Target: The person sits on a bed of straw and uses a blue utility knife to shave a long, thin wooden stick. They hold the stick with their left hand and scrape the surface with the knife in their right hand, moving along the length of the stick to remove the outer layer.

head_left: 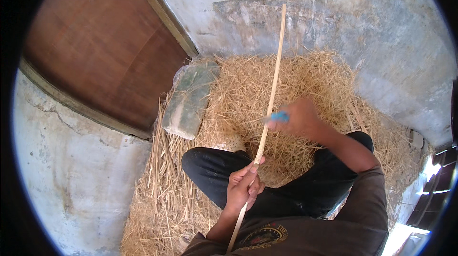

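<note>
A long, pale strip of split bamboo (275,82) runs from my lap up towards the far wall, tilted slightly to the right. My left hand (243,188) is closed round its lower part, near a node, with the thumb lying along it. Further up the strip, my right hand (304,118) is closed on a small blue-handled tool (279,116) held against or just beside the bamboo. Motion smears that hand and the tool, so its working end cannot be made out.
Thin shavings (305,75) cover the floor around my crossed legs (214,168). A worn stone block (191,98) lies ahead to the left, by a brown wooden panel (105,41). Several loose strips (164,160) lie left of my knee. A plastered wall (381,41) stands beyond.
</note>
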Available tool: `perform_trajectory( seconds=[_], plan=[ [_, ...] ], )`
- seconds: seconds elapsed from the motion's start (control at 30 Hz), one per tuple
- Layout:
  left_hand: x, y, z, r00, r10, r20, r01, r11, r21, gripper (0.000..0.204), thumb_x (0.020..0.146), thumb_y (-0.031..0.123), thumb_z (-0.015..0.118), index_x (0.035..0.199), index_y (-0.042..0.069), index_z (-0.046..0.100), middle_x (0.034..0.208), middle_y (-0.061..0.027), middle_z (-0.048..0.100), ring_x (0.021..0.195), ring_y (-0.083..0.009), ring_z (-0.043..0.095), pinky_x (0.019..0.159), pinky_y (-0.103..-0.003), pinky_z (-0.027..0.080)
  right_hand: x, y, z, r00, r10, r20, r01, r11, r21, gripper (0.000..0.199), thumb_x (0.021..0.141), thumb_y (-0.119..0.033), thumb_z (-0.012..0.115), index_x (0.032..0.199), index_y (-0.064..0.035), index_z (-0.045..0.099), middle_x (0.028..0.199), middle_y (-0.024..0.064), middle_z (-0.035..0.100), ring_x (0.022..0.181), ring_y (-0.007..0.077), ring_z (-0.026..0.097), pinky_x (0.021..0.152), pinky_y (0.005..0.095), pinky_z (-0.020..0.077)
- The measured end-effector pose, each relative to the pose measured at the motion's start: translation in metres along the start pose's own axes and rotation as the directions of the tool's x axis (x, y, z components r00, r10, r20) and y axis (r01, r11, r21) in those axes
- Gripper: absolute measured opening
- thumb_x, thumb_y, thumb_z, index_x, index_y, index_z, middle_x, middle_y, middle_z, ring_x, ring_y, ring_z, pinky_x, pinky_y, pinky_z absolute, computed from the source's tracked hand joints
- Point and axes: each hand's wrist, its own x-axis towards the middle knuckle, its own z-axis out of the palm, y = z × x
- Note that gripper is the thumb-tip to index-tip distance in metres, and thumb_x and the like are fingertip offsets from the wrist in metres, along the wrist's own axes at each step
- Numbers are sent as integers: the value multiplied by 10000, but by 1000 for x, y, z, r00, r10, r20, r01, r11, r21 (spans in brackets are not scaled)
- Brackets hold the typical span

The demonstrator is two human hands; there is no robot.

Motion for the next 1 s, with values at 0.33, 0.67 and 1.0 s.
perform_trajectory(
  seconds=[0.33, 0.67, 1.0],
  plan=[
    [8, -7, 2, 999, -37, 6, 37, 983, -180, 300, 1009, 198, 390, 1140, -24, 542, 434, 45, 319, 316, -49, 236, 413, -221, 240, -10, -23, 3, 992, -68, 104, 70, 997, -13, 645, 689, -726, 601, 497, -115, 529, 434, 73, 486, 366, 251, 506, 379, 353, 392],
    [6, -2, 5, 997, -24, -80, 27, 999, 26, 275, 1005, 179, 407, 1086, -32, 564, 425, 30, 330, 325, -51, 233, 414, -225, 242, -6, -16, 0, 980, 13, 200, -7, 1000, -30, 722, 697, -772, 533, 552, -69, 608, 452, 116, 514, 439, 283, 567, 451, 380, 441],
    [4, 2, 6, 995, -41, -87, 34, 996, -83, 260, 1002, 181, 417, 1090, -15, 564, 431, 35, 331, 335, -50, 233, 416, -223, 249, 2, 17, 19, 993, 83, 89, -80, 996, -42, 633, 700, -723, 596, 553, -108, 590, 431, 71, 482, 396, 259, 532, 401, 365, 410]
  ],
)
